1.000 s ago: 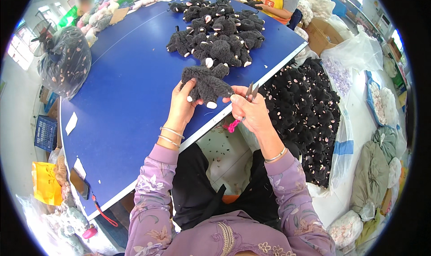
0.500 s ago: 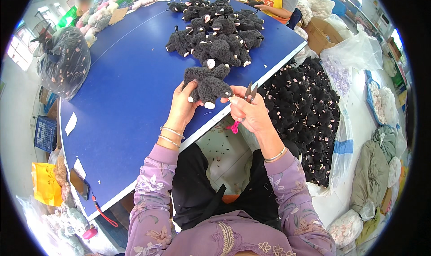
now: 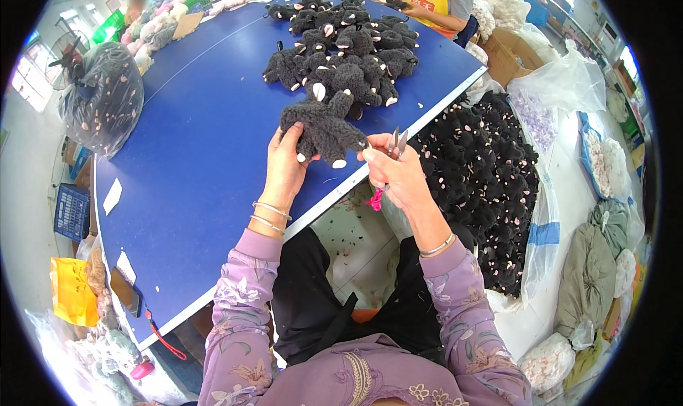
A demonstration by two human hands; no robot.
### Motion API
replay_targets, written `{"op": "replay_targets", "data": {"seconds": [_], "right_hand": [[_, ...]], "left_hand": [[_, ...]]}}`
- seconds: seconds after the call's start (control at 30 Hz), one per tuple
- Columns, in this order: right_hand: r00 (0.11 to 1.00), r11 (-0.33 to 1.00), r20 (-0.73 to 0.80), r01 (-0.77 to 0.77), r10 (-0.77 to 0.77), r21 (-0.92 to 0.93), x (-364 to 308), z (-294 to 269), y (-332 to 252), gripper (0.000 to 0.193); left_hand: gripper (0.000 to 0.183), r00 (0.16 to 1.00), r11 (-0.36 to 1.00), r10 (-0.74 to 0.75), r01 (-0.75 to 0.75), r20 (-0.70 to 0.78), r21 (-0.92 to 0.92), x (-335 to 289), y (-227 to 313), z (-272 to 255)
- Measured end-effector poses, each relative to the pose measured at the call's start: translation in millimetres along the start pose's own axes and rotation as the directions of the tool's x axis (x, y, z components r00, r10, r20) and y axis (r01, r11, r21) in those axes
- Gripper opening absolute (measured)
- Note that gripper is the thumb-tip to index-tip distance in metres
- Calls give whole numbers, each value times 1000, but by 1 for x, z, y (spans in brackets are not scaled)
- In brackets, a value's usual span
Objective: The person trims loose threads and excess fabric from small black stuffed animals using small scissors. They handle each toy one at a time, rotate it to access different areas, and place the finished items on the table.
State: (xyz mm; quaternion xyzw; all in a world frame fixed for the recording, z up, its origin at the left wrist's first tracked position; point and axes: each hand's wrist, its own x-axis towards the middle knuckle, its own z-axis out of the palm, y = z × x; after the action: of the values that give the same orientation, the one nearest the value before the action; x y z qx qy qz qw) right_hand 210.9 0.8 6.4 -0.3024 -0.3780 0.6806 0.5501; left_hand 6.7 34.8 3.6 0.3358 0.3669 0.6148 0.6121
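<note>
A dark grey fleecy plush toy skin (image 3: 324,130), limp and with pale patches at its limb ends, is held above the near edge of the table. My left hand (image 3: 284,160) is closed on its left side, thumb on top. My right hand (image 3: 398,177) pinches the tip of its right-hand limb between thumb and forefinger. Small scissors (image 3: 396,141) are kept in that same hand, pointed blades sticking up past the fingers and pink wrapping hanging below. Just beyond lies a heap of similar plush skins (image 3: 348,54).
The blue table (image 3: 192,185) has a pale edge strip. To my right, a large clear bag (image 3: 544,228) holds many black plush pieces. A stuffed dark bag (image 3: 103,100) stands at the far left; a phone (image 3: 126,292) lies near the left corner. A co-worker in a yellow apron (image 3: 429,0) works opposite.
The plush skin has turned and spread slightly, its pale ear-like patch now standing higher at the top. My left hand has shifted a little left; the right still pinches the limb tip.
</note>
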Motion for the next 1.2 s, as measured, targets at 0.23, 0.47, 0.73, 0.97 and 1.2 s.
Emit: {"op": "replay_targets", "data": {"seconds": [0.23,0.47,0.73,0.97,1.2], "right_hand": [[994,999,-108,28,-33,-43,3,1,5,22],[1000,1000,-11,20,-20,-8,-1,2,-2,28],[986,998,158,-55,50,29,-6,3,-1,29],[943,996,325,-86,69,39,-7,4,-1,27],[927,989,367,-120,79,89,-8,4,1,27]], "left_hand": [[24,990,989,136,-133,48,-72,4,-7,-6],[25,989,990,120,-113,83,-86,4,-5,-8],[22,1000,999,17,-16,24,-30,11,-15,-9],[24,998,997,-56,56,17,45,8,-16,-5],[25,996,997,-77,75,45,31,8,-18,-8]]}}
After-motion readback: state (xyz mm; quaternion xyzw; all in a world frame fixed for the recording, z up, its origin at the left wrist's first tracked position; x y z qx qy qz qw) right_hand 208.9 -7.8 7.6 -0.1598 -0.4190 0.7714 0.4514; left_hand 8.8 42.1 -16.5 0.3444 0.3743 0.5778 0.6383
